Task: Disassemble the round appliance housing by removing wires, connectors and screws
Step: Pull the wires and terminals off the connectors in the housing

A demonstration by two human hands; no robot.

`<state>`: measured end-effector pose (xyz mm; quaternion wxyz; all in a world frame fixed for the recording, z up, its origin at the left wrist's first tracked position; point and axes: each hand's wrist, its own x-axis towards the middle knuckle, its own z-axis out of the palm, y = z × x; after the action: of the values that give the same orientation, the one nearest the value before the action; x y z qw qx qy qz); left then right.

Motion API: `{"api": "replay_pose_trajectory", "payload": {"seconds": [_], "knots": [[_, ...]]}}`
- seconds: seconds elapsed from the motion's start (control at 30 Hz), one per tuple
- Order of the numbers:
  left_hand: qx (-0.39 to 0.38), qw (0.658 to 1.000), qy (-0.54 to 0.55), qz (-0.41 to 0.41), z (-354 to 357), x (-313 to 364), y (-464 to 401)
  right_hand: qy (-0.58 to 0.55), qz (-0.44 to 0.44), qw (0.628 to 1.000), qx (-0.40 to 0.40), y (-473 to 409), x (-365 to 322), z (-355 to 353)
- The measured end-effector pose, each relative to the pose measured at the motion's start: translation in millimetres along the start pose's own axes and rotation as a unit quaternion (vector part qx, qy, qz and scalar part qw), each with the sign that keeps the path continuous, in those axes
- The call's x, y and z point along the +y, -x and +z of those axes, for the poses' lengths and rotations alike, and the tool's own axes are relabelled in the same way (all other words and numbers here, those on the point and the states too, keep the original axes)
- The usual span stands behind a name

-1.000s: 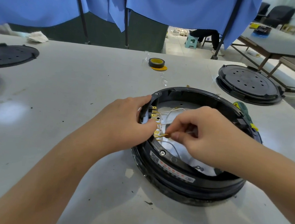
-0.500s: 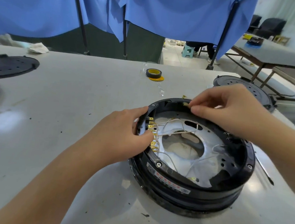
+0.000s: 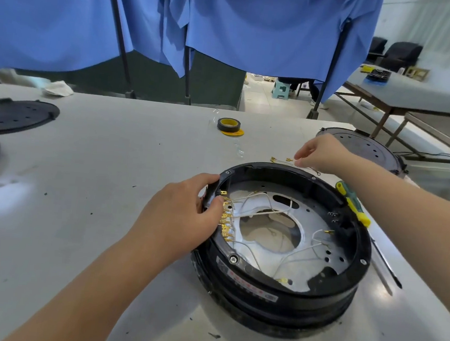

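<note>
Beside the housing (image 3: 276, 283), a screwdriver (image 3: 353, 203); behind it, tape (image 3: 228, 125)

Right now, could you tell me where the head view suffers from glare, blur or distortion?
Head view: glare patches on the table at left and beside the screwdriver; wide-angle bending curves the table's far edge; the round housing stays sharp.

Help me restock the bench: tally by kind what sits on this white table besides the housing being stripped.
Black round covers: 3
Tape roll: 1
Screwdriver: 1
Removed wire by the right hand: 1
White rag: 1
Total: 7
</note>
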<state>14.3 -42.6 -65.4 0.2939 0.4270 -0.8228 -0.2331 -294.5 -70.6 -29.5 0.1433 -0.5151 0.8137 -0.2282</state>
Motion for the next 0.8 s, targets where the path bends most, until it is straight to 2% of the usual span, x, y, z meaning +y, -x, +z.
{"api": "replay_pose_trajectory", "payload": {"seconds": [0.4, 0.5, 0.67, 0.73, 0.8], "knots": [[0.022, 1.000, -0.001, 0.003, 3, -1, 1, 0.072, -0.035, 0.997, -0.022, -31, -8, 25], [0.025, 1.000, -0.006, 0.005, 3, 0, 0, 0.061, -0.047, 0.997, 0.015, -26, -12, 18], [0.027, 1.000, -0.007, 0.005, 3, 1, 1, -0.039, -0.164, 0.981, 0.100, 19, -51, 2], [0.027, 1.000, -0.008, 0.007, 3, 1, 1, -0.060, -0.233, 0.968, 0.068, 54, -68, 3], [0.025, 1.000, -0.008, 0.010, 2, 2, 1, -0.046, -0.288, 0.957, -0.008, 91, -79, 8]]}}
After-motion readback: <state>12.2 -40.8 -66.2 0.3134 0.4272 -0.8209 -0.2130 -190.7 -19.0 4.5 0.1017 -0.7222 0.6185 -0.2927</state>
